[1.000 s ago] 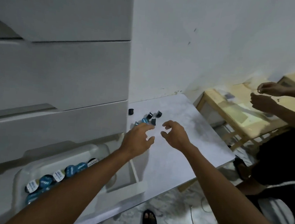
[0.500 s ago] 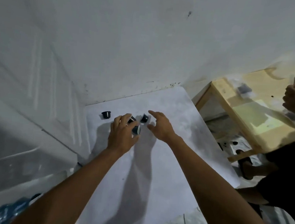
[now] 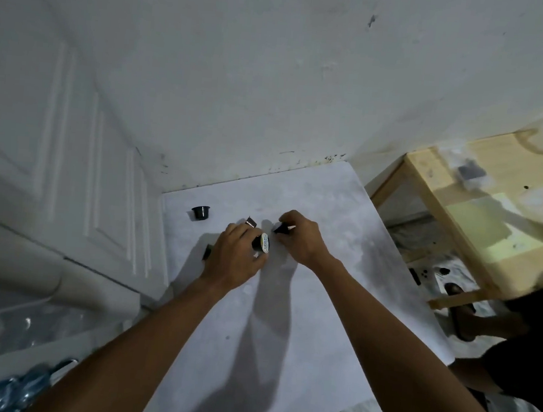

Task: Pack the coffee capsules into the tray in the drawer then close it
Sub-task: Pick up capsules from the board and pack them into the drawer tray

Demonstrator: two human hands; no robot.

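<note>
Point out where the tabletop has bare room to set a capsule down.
Bare: tabletop right of the right hand to its edge, and the near stretch between the forearms. Crowded: far-left corner, loose capsules around the left hand.

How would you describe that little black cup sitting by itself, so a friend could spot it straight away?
Find the pale marbled tabletop against the white wall. Near its far left corner, beside the panelled white cabinet, stands the lone black capsule. It alone sits clear of the hands: the left hand grips a white-lidded capsule and the right hand pinches a dark capsule.
</note>
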